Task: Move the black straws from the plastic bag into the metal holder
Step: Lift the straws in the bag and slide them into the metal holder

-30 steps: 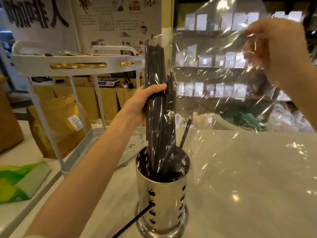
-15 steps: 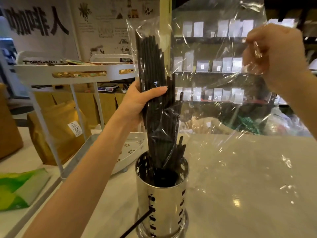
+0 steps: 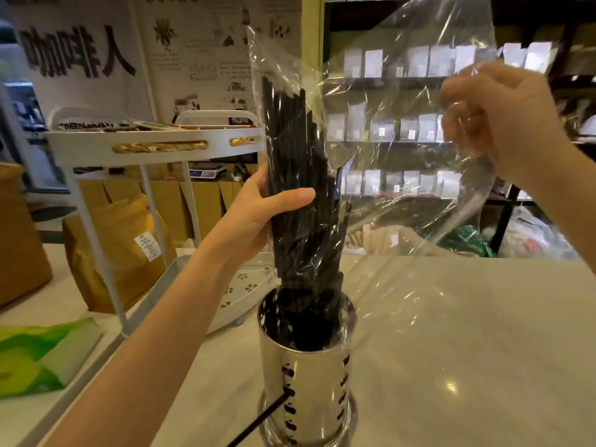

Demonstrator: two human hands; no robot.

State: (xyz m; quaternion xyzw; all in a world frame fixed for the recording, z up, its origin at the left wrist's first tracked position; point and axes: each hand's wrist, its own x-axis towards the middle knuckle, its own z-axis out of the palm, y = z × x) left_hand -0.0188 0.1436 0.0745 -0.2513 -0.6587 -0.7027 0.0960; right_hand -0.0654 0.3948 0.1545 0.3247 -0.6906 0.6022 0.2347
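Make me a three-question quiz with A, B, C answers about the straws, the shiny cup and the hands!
1. Where do the bottom ends of the black straws sit?
A. in the metal holder
B. on the white rack
C. flat on the table

2. What colour is the loose straw leaning against the holder?
A. black
B. red
C. white

3. What is the right hand doing?
A. resting flat on the table
B. gripping the plastic bag
C. holding a spoon

Answers: 1 A, the bundle dips into it; 2 A, it is dark like the rest; 3 B, fingers bunch the clear film.

Straws (image 3: 290,162) in bag (image 3: 403,130), ends in holder (image 3: 306,375); rack (image 3: 154,146) left behind.
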